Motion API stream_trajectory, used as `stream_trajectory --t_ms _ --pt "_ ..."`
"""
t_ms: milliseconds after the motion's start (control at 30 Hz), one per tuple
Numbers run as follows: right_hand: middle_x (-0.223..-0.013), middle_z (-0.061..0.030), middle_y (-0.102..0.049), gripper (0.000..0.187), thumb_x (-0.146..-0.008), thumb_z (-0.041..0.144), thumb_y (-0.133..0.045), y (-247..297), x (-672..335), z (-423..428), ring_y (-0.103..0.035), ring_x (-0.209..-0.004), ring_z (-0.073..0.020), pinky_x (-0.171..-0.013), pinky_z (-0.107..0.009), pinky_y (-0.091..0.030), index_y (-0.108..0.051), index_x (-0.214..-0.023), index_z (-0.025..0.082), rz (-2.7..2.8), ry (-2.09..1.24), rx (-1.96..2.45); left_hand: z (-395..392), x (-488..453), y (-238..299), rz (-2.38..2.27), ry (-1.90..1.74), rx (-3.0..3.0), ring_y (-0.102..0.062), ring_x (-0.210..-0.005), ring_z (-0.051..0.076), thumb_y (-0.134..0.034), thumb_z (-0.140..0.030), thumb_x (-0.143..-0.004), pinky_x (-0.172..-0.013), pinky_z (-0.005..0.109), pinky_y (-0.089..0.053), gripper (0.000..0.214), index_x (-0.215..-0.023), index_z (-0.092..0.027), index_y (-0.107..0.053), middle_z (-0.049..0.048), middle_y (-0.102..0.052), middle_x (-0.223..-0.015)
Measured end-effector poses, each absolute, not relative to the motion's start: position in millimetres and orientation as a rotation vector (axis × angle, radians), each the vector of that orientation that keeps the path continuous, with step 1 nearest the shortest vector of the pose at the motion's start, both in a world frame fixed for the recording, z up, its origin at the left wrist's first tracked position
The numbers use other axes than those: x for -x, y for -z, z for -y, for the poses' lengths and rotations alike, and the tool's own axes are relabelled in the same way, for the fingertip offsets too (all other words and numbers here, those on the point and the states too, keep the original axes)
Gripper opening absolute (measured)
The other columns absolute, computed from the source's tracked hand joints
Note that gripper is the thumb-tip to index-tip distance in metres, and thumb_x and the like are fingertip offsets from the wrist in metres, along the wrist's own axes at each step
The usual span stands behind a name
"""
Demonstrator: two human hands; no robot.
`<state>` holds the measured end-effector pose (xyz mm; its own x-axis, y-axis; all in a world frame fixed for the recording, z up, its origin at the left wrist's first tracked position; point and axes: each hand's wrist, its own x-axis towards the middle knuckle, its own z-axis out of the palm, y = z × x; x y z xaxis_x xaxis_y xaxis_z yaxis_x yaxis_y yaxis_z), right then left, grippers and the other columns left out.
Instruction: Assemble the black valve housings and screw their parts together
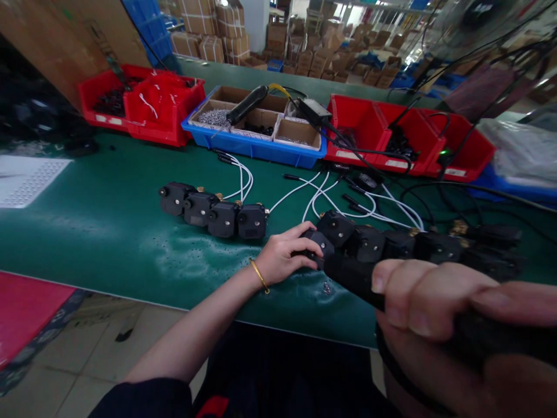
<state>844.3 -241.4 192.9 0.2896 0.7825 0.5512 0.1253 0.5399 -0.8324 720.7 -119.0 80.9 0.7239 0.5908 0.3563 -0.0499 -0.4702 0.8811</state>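
Note:
My left hand (282, 253) is closed around a small black boxy unit (321, 242) on the green mat, steadying it by its sides. In the foreground my right hand (429, 299) grips a thick black screwdriver (353, 280), probably a powered one. Its front end points at the unit and overlaps it in view, so I cannot tell whether the tip touches. A few small screws (327, 288) lie on the mat below the unit. Left of my left hand stands a row of similar black units (223, 219) with brass fittings and white cables. More such units (369, 242) stand to the right.
Behind the units, a blue tray (256, 150) holds cartons of small metal parts, with a black pen-shaped tool (247, 105) resting across it. Red bins (154, 125) flank it at left, others (359, 125) at right. White cables (313, 194) and black cords cross the green mat (108, 232).

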Motion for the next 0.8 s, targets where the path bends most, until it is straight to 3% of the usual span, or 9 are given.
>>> stream_trajectory --t_ms 200,367,500,600,667,733,800 --pt "-0.06 0.002 -0.044 0.018 -0.088 0.031 -0.063 -196 -871 258 -0.045 -0.05 -0.0112 -0.055 -0.029 -0.041 -0.049 -0.094 0.021 1.045 -0.549 0.814 125 -711 -105 -0.423 -0.594 -2.176 -0.048 -0.119 0.018 -0.048 -0.019 -0.085 -0.101 0.032 -0.036 0.018 -0.1 -0.02 -0.058 0.0077 -0.047 -0.129" --pt "-0.061 0.0012 -0.046 0.022 -0.081 0.016 -0.06 -161 -909 284 -0.045 -0.05 -0.0122 -0.053 -0.029 -0.041 -0.047 -0.098 0.016 1.008 -0.411 0.982 110 -717 -127 -0.593 -0.383 -2.491 -0.058 -0.093 0.019 -0.048 -0.015 -0.079 -0.086 0.034 -0.046 0.035 -0.113 -0.02 -0.044 0.0049 -0.058 -0.109" --pt "-0.064 0.0004 -0.048 0.023 -0.082 0.012 -0.061 -137 -920 295 -0.049 -0.053 -0.0126 -0.054 -0.028 -0.043 -0.047 -0.1 0.015 1.0 -0.398 1.081 87 -737 -138 -0.44 -0.265 -2.791 -0.055 -0.098 0.02 -0.043 -0.01 -0.081 -0.09 0.037 -0.045 0.041 -0.12 -0.019 -0.044 0.0074 -0.049 -0.129" --pt "-0.066 -0.0003 -0.05 0.024 -0.083 0.013 -0.061 -129 -924 295 -0.05 -0.053 -0.0123 -0.053 -0.027 -0.044 -0.046 -0.102 0.015 1.005 -0.413 1.074 83 -744 -136 -0.5 -0.476 -2.942 -0.044 -0.116 0.024 -0.043 -0.008 -0.083 -0.099 0.043 -0.038 0.043 -0.125 -0.018 -0.044 0.0084 -0.04 -0.139" --pt "-0.068 -0.0006 -0.051 0.025 -0.083 0.014 -0.062 -125 -929 292 -0.051 -0.054 -0.0118 -0.055 -0.026 -0.046 -0.046 -0.103 0.015 1.01 -0.411 1.077 97 -743 -126 -0.622 -0.769 -2.923 -0.043 -0.116 0.024 -0.044 -0.012 -0.085 -0.099 0.043 -0.038 0.033 -0.117 -0.016 -0.052 0.0099 -0.05 -0.129" --pt "-0.069 -0.0001 -0.052 0.026 -0.083 0.014 -0.062 -125 -932 291 -0.052 -0.055 -0.0109 -0.055 -0.024 -0.046 -0.046 -0.104 0.016 1.001 -0.397 1.087 125 -740 -111 -0.692 -0.986 -2.774 -0.053 -0.1 0.02 -0.044 -0.016 -0.088 -0.091 0.036 -0.045 0.022 -0.103 -0.017 -0.059 0.0083 -0.062 -0.105" --pt "-0.068 0.0011 -0.051 0.027 -0.083 0.018 -0.064 -128 -931 295 -0.051 -0.055 -0.0092 -0.052 -0.02 -0.044 -0.045 -0.103 0.017 0.954 -0.398 1.11 159 -742 -94 -0.621 -0.897 -2.635 -0.058 -0.086 0.016 -0.042 -0.02 -0.089 -0.079 0.029 -0.051 0.02 -0.094 -0.019 -0.061 0.006 -0.063 -0.091"
